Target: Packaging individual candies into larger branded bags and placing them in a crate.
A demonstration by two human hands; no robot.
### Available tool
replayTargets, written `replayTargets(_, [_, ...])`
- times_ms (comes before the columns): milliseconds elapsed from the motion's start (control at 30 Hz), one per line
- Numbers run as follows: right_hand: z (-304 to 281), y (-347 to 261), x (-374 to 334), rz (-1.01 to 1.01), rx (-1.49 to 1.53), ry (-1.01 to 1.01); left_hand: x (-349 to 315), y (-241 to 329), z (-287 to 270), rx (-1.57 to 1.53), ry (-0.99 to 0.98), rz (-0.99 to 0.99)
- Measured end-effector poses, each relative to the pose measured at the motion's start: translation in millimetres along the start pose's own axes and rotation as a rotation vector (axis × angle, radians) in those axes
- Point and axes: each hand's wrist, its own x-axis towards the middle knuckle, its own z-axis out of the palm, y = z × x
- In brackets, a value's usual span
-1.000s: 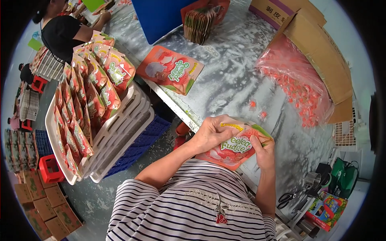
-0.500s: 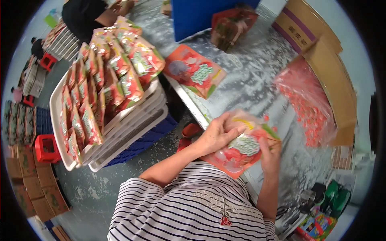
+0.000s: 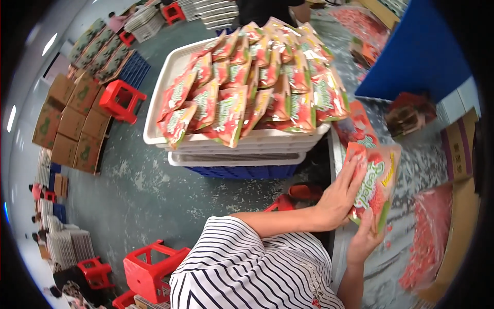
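A sealed red, green and cream snack pouch (image 3: 380, 175) is tilted in front of me at the right, over the metal table's near edge. My left hand (image 3: 340, 198) lies across its left side, fingers stretched flat over the front; its thumb is hidden. Gripping the pouch's lower end is my right hand (image 3: 364, 241), thumb on the front, the other fingers largely out of sight behind. Another such pouch (image 3: 355, 126) lies on the table just beyond, partly covered by the held one. To the left, many matching pouches (image 3: 229, 116) stand in rows in a white tray (image 3: 154, 129).
The tray tops a stack over a blue crate (image 3: 242, 172). Beyond the metal table (image 3: 396, 226) rises a blue panel (image 3: 417, 56); a carton (image 3: 455, 226) with a plastic bag of red pieces (image 3: 429, 232) stands right. Red stools (image 3: 149, 273) and boxes (image 3: 72, 123) are left.
My view has swung left, bringing the tray to the middle. The pouch has turned in my hands, and my left hand has shifted from a thumb-on-front grip to fingers flat on its front.
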Motion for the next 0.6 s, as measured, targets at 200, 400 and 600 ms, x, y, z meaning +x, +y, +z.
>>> replayTargets(200, [50.4, -33.4, 20.9, -0.362, 0.046, -0.706, 26.3, -31.0, -128.5, 0.358, 0.296, 0.191])
replayTargets(400, [76.7, -9.2, 25.5, -0.071, 0.020, -0.846, -4.2, -81.1, -302.3, 0.925, 0.562, -0.009])
replayTargets(600, [72.1, 32.5, 24.3, 0.250, 0.120, -0.760, -135.6, -196.4, -398.8, 0.871, 0.416, -0.896])
